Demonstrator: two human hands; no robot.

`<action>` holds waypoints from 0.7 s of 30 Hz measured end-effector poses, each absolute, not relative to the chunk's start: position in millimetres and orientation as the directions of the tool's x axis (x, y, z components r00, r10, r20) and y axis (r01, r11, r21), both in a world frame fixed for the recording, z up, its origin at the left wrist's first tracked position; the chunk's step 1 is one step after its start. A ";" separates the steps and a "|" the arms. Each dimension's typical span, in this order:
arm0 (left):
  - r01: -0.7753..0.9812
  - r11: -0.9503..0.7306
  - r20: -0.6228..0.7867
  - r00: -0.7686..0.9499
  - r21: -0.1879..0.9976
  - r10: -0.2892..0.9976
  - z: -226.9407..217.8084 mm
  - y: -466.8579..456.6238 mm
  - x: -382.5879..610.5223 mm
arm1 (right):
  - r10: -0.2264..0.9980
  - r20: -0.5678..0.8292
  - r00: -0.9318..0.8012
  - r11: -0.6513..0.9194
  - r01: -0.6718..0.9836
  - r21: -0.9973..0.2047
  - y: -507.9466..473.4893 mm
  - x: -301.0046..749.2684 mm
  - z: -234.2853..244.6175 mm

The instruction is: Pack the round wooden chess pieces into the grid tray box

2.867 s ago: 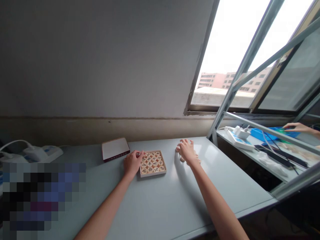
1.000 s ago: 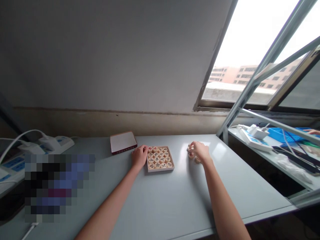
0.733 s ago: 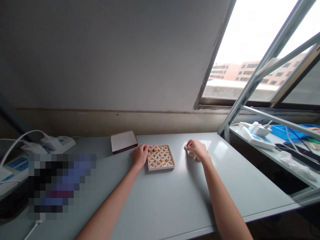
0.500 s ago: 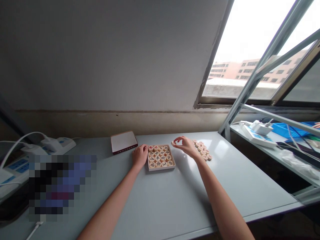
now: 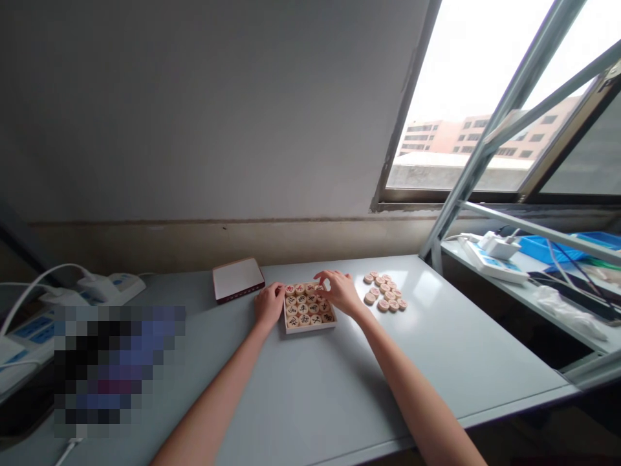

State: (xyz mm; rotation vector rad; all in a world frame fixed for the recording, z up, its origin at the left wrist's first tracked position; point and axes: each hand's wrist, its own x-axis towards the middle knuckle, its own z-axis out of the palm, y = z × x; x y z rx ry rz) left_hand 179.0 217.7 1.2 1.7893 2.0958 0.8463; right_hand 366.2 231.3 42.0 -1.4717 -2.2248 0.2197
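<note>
Xiangqi pieces (image 5: pixel 303 309) sat packed in the tray (image 5: pixel 310 331), loose pieces (image 5: pixel 385 295) right of it; left hand (image 5: pixel 269 305) fingers lay together against its edge, right hand (image 5: pixel 341 292) fingers spread above; one brush could scatter them.

Round wooden xiangqi pieces (image 5: pixel 303 309) with dark carved characters sit flat in rows, packed edge to edge, inside a shallow square wooden tray (image 5: pixel 310 330); the tray's left edge lies just beneath the left hand's fingers (image 5: pixel 278 290), with the left hand (image 5: pixel 268 305) resting against it; the right hand's fingertips (image 5: pixel 323 277) come down on the tray's far right corner, among the pieces; whether they hold one is hidden; just right of those fingers, a loose cluster of more flat pieces (image 5: pixel 383 292) lies on the tabletop, outside the tray, many touching.
</note>
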 end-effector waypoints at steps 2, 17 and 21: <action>0.814 0.073 0.174 -0.209 0.577 0.962 0.8 217.8 178.6 | 0.915 0.244 -0.323 0.396 0.835 -0.383 232.0 387.0 51.2; 0.829 0.089 0.159 -0.210 0.552 0.965 3.7 217.6 179.6 | 0.980 -0.115 -0.161 0.115 0.937 -0.330 230.5 473.9 55.8; 0.827 0.095 0.160 -0.218 0.554 0.963 2.6 217.8 179.6 | 0.989 0.017 -0.146 0.146 0.964 -0.220 230.7 461.4 56.4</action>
